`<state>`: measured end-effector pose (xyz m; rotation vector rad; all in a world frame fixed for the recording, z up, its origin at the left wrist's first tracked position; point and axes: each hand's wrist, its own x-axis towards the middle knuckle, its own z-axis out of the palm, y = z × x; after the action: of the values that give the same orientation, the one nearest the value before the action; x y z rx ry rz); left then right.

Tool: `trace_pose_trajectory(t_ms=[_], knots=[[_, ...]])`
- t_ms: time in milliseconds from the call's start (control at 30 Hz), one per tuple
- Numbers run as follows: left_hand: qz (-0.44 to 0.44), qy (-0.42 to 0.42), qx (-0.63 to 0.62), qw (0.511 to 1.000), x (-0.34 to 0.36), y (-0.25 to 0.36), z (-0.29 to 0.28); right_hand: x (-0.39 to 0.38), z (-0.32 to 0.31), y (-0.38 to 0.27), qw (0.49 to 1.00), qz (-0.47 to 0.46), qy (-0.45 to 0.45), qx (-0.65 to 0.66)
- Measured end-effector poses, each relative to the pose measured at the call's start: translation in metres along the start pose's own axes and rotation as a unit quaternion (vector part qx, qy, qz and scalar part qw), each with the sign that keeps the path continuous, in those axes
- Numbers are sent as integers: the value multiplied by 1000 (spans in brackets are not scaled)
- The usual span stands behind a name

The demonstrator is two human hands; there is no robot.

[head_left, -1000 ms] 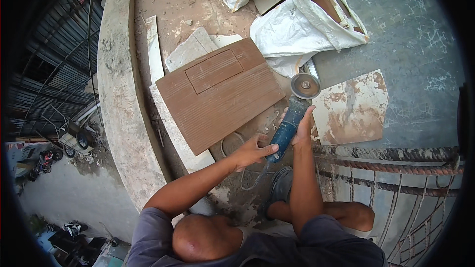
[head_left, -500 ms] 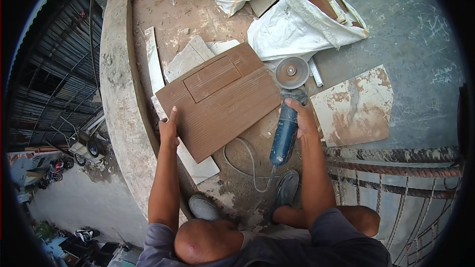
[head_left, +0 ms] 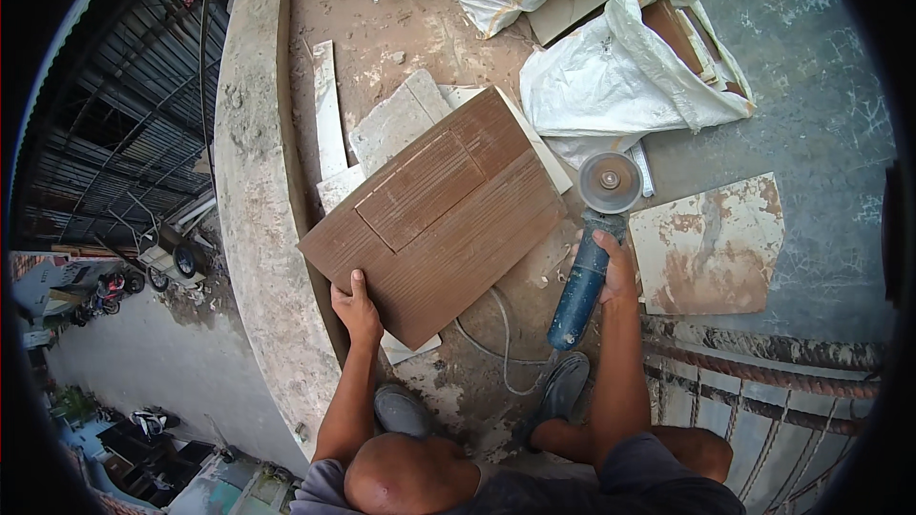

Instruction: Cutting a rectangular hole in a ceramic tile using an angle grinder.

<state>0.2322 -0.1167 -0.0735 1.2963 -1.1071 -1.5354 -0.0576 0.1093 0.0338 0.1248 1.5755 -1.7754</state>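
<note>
My left hand grips the lower left edge of a brown, wood-grained tile, its thumb on top and the fingers hidden underneath. The tile is tilted, and a rectangular outline is cut into its upper part. In my right hand is a blue angle grinder, the thumb lying over its body near the head. Its round disc points away from me, just right of the tile and apart from it. A grey cord runs from the grinder's near end.
Pale tile pieces lie beneath and beyond the brown tile. A white sack with tile scraps stands far right, above a stained tile. A low concrete wall borders the left, with a drop beyond. Rusty metal railing is at near right.
The whole view has shifted, so things sit farther right and lower. The brown tile is turned slightly, and my left hand has moved along its edge. Both hands keep their holds.
</note>
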Motion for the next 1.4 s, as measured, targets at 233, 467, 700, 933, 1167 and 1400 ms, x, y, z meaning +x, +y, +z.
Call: trace_pose_trajectory(t_ms=[233,467,700,933,1167,1400], knots=[[14,-48,23,998,7,-3,-14,1,12,-3,999,-12,29,-2],[-1,-92,37,995,26,2,-12,0,14,-8,998,-56,-3,-35],[-53,-118,53,990,46,10,1,8,20,-33,991,-94,-6,-98],[-109,-118,92,983,59,15,4,30,23,-50,977,-70,-22,-200],[-153,-113,127,973,74,25,-6,59,36,-51,950,-36,-58,-304],[-158,-106,144,971,63,18,-19,71,60,-49,917,-38,-107,-382]])
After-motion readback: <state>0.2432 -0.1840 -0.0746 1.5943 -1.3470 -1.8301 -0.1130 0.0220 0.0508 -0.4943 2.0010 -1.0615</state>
